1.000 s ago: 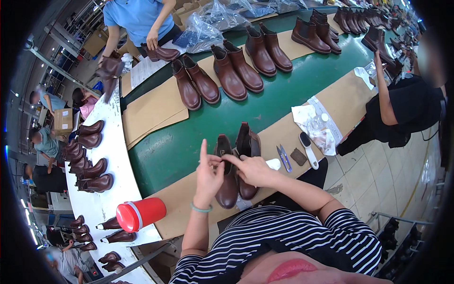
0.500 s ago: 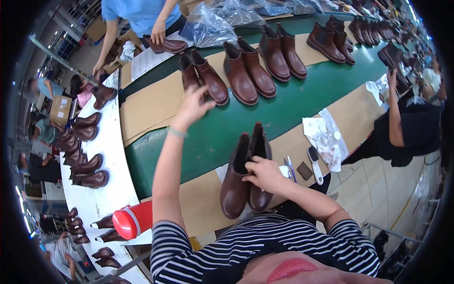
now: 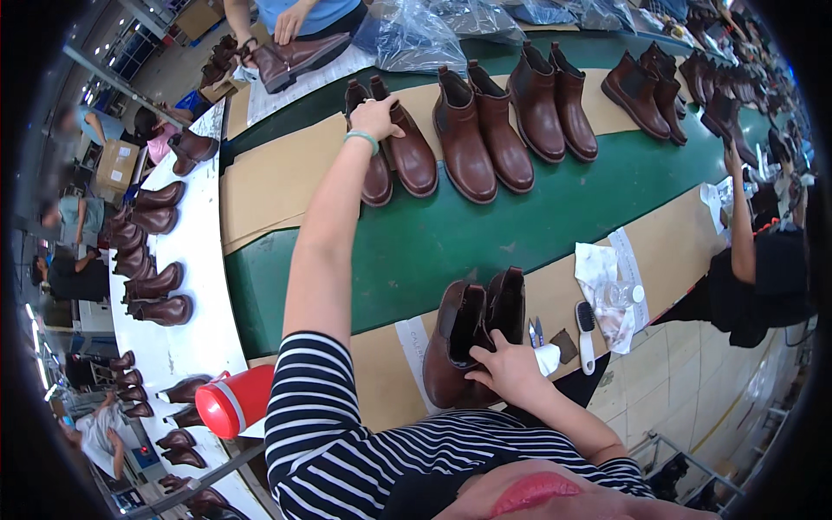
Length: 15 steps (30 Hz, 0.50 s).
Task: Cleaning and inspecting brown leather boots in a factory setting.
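My left hand [image 3: 376,120] reaches far across the green table, its fingers closed over the upper shaft of a brown ankle boot [image 3: 375,178] whose mate [image 3: 413,160] stands right beside it. Close to my body, my right hand [image 3: 513,371] grips the shaft of the right one of two brown ankle boots [image 3: 504,303], partly covering it. The left boot of this near pair [image 3: 444,373] stands against it, toe toward me, its dark opening showing. Some fingertips of both hands are hidden by the boots.
Beside the near boots lie a white-handled brush [image 3: 586,342], a brown pad [image 3: 566,347], a stained white cloth [image 3: 598,269] and a clear bottle [image 3: 620,293]. A red jug [image 3: 227,406] stands at left. More boot pairs line the far cardboard [image 3: 598,87]. A co-worker's hands [image 3: 286,26] hold a boot.
My left hand has moved forward onto the far boot's shaft. My right hand stays at the near pair, which now leans differently. The far co-worker has lifted a boot with both hands.
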Available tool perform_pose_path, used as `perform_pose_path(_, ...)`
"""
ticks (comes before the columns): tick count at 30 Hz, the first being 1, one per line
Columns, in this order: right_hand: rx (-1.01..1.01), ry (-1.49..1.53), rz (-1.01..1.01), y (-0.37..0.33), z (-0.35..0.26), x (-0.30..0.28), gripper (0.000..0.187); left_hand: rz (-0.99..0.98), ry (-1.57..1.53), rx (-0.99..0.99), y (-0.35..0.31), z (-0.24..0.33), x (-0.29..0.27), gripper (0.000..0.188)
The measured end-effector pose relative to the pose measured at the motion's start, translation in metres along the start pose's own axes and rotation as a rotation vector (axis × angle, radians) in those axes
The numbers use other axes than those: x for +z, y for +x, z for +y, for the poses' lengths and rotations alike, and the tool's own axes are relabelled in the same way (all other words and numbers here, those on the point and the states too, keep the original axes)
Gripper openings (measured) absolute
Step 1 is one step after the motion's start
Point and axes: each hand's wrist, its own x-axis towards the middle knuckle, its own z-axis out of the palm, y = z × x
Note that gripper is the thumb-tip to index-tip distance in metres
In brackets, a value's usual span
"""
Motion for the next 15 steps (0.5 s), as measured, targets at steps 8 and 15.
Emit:
perform_pose_path(8,-0.036,0.058,0.052,0.004,0.01,0.009,0.022,0.048,-0.109,0.09,-0.028,-0.079,-0.007,0.06)
perform_pose_path(15,-0.056,0.099,0.252,0.023,0.035,-0.057,0.019,0.019,0.217,-0.245,-0.04,0.039,-0.051,0.075)
